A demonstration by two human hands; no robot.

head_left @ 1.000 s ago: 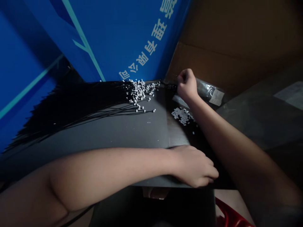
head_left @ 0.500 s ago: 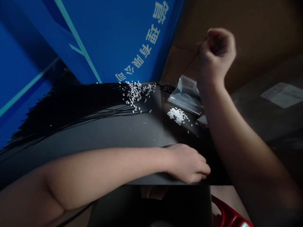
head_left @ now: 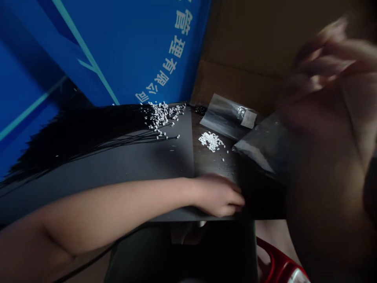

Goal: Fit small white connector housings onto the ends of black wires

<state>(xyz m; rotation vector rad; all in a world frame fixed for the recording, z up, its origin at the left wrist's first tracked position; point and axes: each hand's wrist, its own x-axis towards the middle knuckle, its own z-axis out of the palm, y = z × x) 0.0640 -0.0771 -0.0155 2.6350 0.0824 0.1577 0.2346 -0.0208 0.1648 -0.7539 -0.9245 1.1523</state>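
My left hand [head_left: 219,196] rests near the front edge of the dark table, fingers curled in a closed grip. Whatever it holds is hidden beneath the fingers. A thin black wire [head_left: 97,257] runs below my left forearm. My right hand [head_left: 332,74] is raised at the upper right, smeared by motion, so its fingers do not show clearly. Beyond my left hand lies a small heap of tiny white connector housings [head_left: 211,141]. To the left spreads a big bundle of black wires [head_left: 79,129], many tipped with white connectors [head_left: 160,116].
A clear plastic bag [head_left: 219,116] with a label lies behind the heap. Another clear bag [head_left: 265,143] is partly covered by my right arm. A blue printed panel [head_left: 132,47] and brown cardboard [head_left: 232,78] stand at the back. Something red [head_left: 277,259] sits below the table edge.
My right hand has swung to the right and closer to the camera, uncovering more of the bags. My left hand keeps its place on the table while the whole view shifts slightly.
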